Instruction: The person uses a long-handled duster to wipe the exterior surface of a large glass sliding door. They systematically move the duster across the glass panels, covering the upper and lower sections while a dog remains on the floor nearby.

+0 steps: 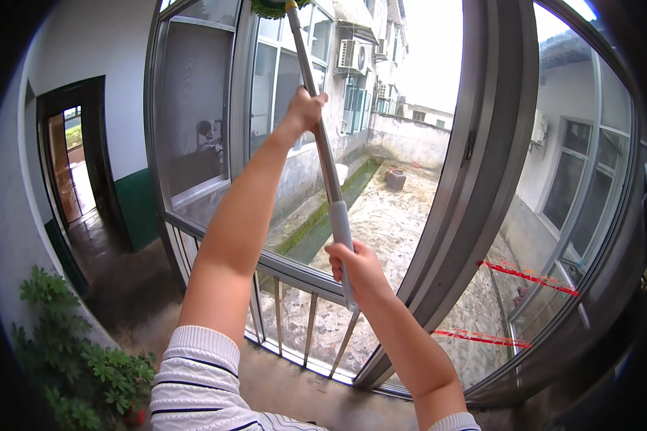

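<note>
A long-handled mop point(326, 161) with a metal pole slants upward in front of the window. Its shaggy green head point(269, 7) is cut off by the top edge of the view. High on the pole, my left hand point(305, 111) is closed round the metal. My right hand point(361, 271) grips the grey plastic handle near its lower end. Both arms are stretched forward, the left reaching much higher than the right. The mop head appears close to the upper part of the window, but I cannot tell whether it touches the glass.
Grey metal window frames point(460, 215) surround the opening, with a low barred railing point(305, 323) beneath. A screened pane point(194, 108) is at left, and glass with red tape strips point(528, 276) at right. A leafy plant point(65, 352) stands lower left, near a dark doorway point(108, 165).
</note>
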Tool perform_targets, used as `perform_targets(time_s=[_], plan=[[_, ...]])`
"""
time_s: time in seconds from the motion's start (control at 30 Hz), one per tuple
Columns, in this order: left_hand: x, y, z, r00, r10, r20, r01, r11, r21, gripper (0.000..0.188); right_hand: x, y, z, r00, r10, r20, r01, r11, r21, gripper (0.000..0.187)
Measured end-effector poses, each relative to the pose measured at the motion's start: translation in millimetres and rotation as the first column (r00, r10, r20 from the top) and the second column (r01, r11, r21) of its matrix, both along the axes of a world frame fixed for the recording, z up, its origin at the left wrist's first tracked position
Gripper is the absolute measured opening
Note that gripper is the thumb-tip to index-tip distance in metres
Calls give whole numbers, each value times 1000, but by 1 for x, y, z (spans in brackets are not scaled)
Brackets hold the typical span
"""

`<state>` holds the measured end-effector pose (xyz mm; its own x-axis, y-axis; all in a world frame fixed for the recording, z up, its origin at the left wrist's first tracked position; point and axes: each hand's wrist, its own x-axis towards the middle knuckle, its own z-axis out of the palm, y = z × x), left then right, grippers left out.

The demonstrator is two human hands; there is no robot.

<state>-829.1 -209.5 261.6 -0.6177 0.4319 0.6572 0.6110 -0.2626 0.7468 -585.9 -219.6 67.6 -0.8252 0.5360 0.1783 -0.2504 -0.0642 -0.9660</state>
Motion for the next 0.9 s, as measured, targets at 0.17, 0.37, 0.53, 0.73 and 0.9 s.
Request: perform_targets(time_s=[0.17, 0.37, 0.53, 0.73, 0.9], plan=[[17, 10, 14, 993, 115, -42, -114, 993, 28, 42, 1, 10, 9, 997, -12, -71, 10, 1000, -29, 16], [76, 45, -29, 956, 85, -281, -97, 995, -31, 56, 18, 17, -58, 986, -126, -105, 112, 985, -129, 19], [134, 48, -48, 912, -44, -407, -11, 991, -131, 45, 15, -3, -92, 975, -172, -142, 131, 957, -258, 25], [135, 41, -62, 902, -9, -432, -83, 978, -193, 40, 13, -9, -103, 993, -84, -85, 65, 975, -212, 24], [141, 57, -101, 942, 29, -334, -52, 997, -60, 37, 59, 14, -123, 986, -157, 56, 162, 982, -101, 23]])
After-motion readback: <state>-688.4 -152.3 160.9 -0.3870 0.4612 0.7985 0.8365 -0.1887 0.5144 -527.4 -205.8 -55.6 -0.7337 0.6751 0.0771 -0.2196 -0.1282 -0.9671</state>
